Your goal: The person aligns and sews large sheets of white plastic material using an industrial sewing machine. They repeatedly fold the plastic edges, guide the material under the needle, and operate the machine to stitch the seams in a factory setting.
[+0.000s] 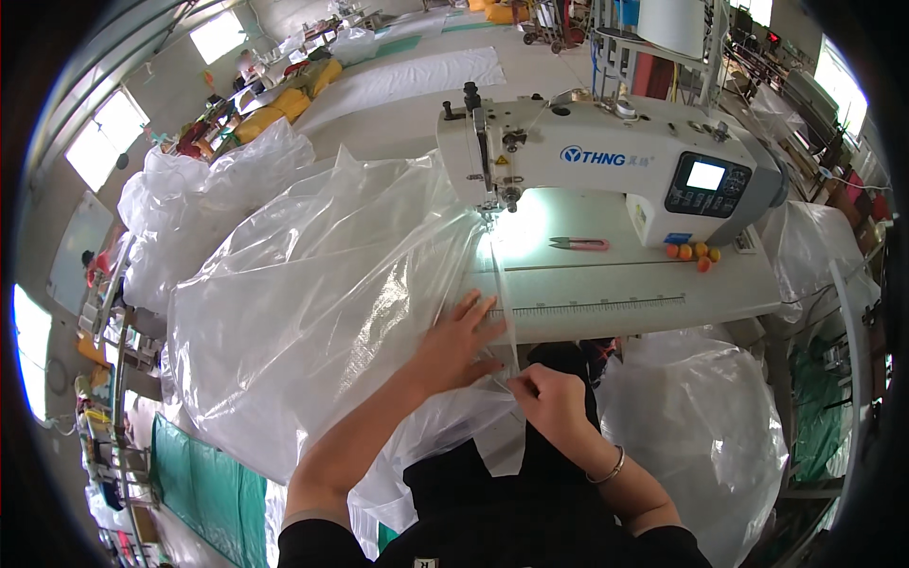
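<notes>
A large sheet of clear plastic [312,256] spreads over the left of the sewing table and hangs down toward my lap. Its gathered edge runs up to the needle area of a white sewing machine [540,142], where a lamp shines. My left hand [459,341] lies on the sheet near the table's front edge, fingers spread. Closer to me, my right hand [554,402] pinches the edge of the plastic sheet, pulling a narrow strip of it taut from the needle area. A bracelet circles my right wrist.
On the machine bed lie red-handled thread snips [579,243] and several small orange fruits [699,253]. A ruler strip [606,305] runs along the front edge. More plastic bulks at the left [189,204] and below the table at right [691,426]. A thread cone [670,26] stands behind.
</notes>
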Demonstrator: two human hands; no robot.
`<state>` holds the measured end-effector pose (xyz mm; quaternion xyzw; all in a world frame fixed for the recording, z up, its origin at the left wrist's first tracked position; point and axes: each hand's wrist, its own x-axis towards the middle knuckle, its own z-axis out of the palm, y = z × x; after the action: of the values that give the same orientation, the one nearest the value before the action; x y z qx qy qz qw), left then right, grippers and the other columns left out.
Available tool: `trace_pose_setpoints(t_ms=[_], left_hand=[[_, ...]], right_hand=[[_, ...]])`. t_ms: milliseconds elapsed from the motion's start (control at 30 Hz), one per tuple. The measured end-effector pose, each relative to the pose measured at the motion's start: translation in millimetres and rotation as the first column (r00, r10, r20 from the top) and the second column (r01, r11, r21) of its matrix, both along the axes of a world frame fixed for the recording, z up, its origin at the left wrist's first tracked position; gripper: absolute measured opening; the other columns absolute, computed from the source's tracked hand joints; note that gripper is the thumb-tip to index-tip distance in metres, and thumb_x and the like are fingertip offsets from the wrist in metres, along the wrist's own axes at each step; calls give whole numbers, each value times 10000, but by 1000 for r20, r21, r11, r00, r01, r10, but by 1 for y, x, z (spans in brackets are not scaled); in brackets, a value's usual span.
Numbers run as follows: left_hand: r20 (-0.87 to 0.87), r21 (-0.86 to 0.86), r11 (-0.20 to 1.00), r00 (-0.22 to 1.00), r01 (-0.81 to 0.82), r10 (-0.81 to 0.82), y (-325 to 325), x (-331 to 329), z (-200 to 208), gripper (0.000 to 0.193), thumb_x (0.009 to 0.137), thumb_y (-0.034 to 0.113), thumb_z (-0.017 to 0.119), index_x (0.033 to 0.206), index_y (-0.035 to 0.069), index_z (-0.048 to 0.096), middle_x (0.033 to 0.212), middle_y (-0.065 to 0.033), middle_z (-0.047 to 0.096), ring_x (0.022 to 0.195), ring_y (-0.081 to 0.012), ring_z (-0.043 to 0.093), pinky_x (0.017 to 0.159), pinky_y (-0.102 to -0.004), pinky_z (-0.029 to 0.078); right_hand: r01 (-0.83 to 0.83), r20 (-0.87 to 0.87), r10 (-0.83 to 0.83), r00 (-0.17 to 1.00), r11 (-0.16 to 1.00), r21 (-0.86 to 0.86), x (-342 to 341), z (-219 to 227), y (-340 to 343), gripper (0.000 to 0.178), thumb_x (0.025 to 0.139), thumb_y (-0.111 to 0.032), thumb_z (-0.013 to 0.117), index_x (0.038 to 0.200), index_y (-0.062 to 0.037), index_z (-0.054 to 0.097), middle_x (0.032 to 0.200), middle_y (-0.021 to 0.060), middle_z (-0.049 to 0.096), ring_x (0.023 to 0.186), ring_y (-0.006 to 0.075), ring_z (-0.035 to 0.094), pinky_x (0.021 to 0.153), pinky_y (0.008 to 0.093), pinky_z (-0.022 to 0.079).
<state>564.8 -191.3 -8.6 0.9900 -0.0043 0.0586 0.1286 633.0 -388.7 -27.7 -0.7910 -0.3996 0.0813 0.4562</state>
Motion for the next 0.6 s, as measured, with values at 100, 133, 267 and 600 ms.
trace_pose_setpoints(t_ms=[100, 133, 267, 600], left_hand=[[-4, 82, 997, 1000, -9, 10, -11, -11, -1, 518, 801, 392, 678, 1277, 224, 560, 1449, -145, 354, 1373, -368, 277, 1044, -641, 251], [-5, 101, 995, 1000, -14, 15, -14, -13, -2, 504, 803, 387, 676, 1269, 230, 565, 1451, -145, 350, 1376, -367, 271, 1041, -640, 256], [-16, 123, 992, 1000, -23, 25, -25, -15, -1, 445, 817, 365, 660, 1235, 231, 589, 1461, -143, 329, 1379, -373, 257, 1036, -641, 262], [249, -334, 926, 932, -174, 265, -19, 24, 9, 271, 812, 84, 606, 1079, 43, 608, 1184, -95, 585, 1127, -260, 527, 943, -429, 413]], right_hand=[[-36, 284, 62, 957, 995, -96, 6, 2, 2, 212, 806, -219, 695, 736, -35, 618, 651, 130, 606, 571, 320, 612, 509, 397, 474], [-22, 275, 31, 961, 999, -36, 15, 10, 9, 205, 794, -213, 707, 739, -36, 620, 637, 133, 600, 573, 327, 607, 508, 396, 470], [135, 374, -125, 919, 991, 0, 53, 18, 61, 228, 791, -229, 693, 856, -22, 621, 710, 139, 631, 633, 347, 627, 567, 416, 500], [117, 426, 20, 904, 949, -293, 52, 2, 74, 187, 783, -84, 597, 952, -10, 621, 861, 156, 626, 755, 314, 657, 667, 392, 530]])
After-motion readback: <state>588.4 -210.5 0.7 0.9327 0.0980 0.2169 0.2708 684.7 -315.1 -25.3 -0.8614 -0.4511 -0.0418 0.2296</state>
